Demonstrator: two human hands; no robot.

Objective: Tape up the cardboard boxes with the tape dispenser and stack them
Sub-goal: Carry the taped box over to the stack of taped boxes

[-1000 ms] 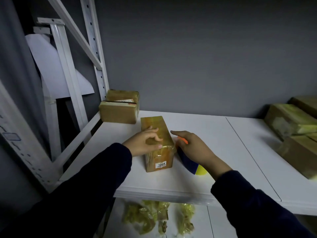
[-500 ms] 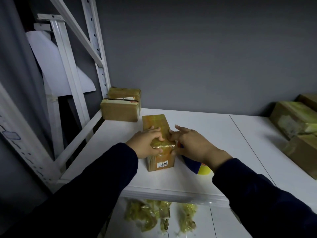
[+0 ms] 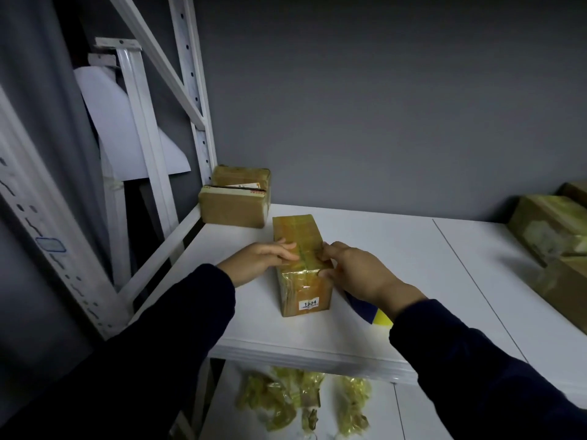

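Observation:
A long narrow cardboard box (image 3: 297, 231) wrapped in glossy yellowish tape lies lengthwise on the white shelf (image 3: 390, 249), a small number label on its near end. My left hand (image 3: 259, 260) rests on the box's left side with its fingers laid flat over the top. My right hand (image 3: 355, 271) is at the box's right edge, curled fingertips on top and thumb on the near corner, pinching it. The blue and yellow tape dispenser (image 3: 370, 311) lies on the shelf under my right wrist, mostly hidden.
Two taped boxes (image 3: 233, 208) sit stacked at the back left by the white rack upright (image 3: 193, 90). More boxes (image 3: 546, 230) crowd the right end of the shelf. Crumpled yellow tape scraps (image 3: 286, 398) lie on the lower shelf.
My right hand has left the tape dispenser and come onto the box's right top edge. My left hand has stayed on the box, and the box has barely moved.

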